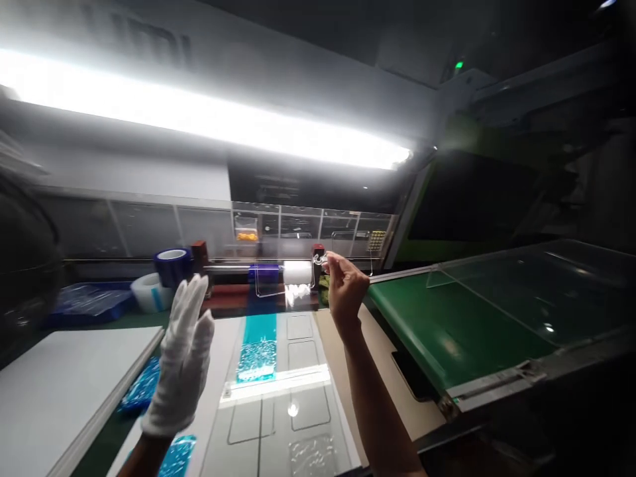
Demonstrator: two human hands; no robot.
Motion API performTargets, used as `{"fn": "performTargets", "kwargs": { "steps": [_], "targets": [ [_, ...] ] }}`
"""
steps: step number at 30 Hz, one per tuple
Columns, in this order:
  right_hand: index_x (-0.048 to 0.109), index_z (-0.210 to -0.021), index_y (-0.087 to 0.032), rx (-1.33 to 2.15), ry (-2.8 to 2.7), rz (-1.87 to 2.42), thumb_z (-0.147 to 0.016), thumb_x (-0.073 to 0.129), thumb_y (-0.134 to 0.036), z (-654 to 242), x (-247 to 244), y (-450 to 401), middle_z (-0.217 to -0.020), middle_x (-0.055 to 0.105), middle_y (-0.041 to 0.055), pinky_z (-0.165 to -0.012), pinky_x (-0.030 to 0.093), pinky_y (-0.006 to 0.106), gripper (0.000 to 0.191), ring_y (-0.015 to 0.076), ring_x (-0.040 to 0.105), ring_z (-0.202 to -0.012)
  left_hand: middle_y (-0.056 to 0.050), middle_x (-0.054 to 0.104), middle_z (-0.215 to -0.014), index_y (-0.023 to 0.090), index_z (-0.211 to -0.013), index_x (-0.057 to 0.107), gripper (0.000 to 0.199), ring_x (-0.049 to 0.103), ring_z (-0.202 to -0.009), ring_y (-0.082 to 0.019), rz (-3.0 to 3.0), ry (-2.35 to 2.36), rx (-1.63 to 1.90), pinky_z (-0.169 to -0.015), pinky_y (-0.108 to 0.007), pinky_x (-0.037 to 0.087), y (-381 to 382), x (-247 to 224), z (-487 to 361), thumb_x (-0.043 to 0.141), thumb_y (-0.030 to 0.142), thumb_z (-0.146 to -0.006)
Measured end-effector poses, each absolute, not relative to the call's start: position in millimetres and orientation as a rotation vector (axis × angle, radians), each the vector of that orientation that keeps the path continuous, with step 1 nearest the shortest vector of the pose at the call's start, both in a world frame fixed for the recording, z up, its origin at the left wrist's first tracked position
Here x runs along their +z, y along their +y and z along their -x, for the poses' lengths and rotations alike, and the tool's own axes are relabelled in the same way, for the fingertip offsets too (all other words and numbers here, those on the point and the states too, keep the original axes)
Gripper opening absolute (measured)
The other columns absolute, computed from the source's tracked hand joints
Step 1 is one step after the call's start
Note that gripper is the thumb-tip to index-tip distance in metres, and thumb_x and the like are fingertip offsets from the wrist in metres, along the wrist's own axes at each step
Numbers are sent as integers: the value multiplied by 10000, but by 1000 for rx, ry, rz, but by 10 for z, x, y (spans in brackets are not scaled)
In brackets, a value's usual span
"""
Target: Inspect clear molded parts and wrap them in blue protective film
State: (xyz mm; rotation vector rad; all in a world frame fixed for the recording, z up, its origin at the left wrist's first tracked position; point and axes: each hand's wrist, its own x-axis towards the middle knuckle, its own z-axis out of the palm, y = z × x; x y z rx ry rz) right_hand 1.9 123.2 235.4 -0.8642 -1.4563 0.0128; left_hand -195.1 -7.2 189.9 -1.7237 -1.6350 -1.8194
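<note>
My left hand (183,358), in a white glove, is raised over the white worktop with its fingers stretched out and holds nothing. My bare right hand (345,285) is pinched together beside the red-topped post at the right end of the tape roller. A small clear, shiny bit (320,260) shows at its fingertips; its kind cannot be made out. On the roller sit a blue tape roll (263,273) and a white roll (298,272). Thin rounded outlines cross in front of them. Below lies a clear sheet with dark rounded rectangles (309,407), and a teal film strip (261,328).
A blue tape roll (173,264) and a clear roll (149,293) stand at left near a blue tray (92,301). A green conveyor belt (447,331) with a clear cover runs at right. A dark flat device (411,376) lies beside it. A bright lamp (213,112) hangs above.
</note>
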Motion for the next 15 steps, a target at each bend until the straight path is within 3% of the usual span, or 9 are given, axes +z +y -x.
{"fn": "performTargets", "kwargs": {
  "steps": [3,7,15],
  "targets": [
    [692,-944,-190,19,-1417,710,-923,471,-366,366,2631,908,-797,719,21,-665,493,243,284,143,671,-703,70,296,-1483,281,-1351,404,413,172,-1395,-176,1692,-1476,-1967,-1183,-413,76,-150,2387,2230,295,380,-965],
    [682,-971,-196,53,-1376,542,-913,502,-334,720,2818,559,-807,714,7,-650,514,230,234,121,672,-702,-12,439,-1404,179,-1330,437,462,277,-1358,-157,1644,-1298,-2017,-1171,-382,141,-282,2898,2511,180,366,-995],
    [685,-962,-211,101,-1339,429,-903,516,-341,1112,2940,86,-779,708,-10,-623,540,246,222,125,678,-702,8,498,-1344,146,-1247,512,553,356,-1314,-153,1391,-1114,-1847,-1153,-389,194,-443,3232,2833,57,337,-997]
  ]
}}
